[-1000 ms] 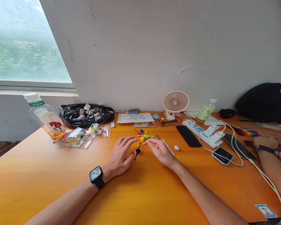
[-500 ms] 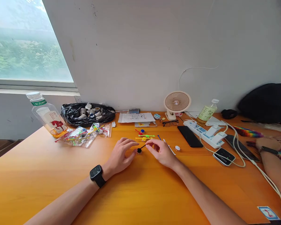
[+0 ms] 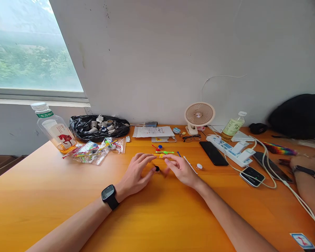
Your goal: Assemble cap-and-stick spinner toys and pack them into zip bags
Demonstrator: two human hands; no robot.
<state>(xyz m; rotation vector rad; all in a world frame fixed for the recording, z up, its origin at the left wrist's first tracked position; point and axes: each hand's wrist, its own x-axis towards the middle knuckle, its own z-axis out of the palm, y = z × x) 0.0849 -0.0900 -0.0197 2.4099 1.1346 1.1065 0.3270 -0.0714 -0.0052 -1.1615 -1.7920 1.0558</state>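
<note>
A small round black spinner base (image 3: 156,168) sits on the table between my hands, with a faint dark blur around it where its thin black pointer was. My left hand (image 3: 136,173) rests beside it with fingers stretched apart; the thumb tip is at the base's left edge, and whether it presses on it I cannot tell. To the right, my right hand (image 3: 182,169) holds nothing, its index finger reaching forward and another fingertip smeared by motion near the base. Just beyond my fingertips lie a yellow spinner (image 3: 161,155), a green pointer (image 3: 168,152) and a red piece (image 3: 159,149).
A white round piece (image 3: 199,167) and black phone (image 3: 213,153) lie right of my hands, before a power strip (image 3: 229,149) with cables. Plastic packets (image 3: 90,154), a large bottle (image 3: 55,129) and a black bag (image 3: 76,127) stand left. Another person's arm (image 3: 306,182) is at far right.
My right fingers have let go of the black pointer and spread, the index moving forward. The pointer, sharp before, is now a blur around its base. My left hand has barely moved.
</note>
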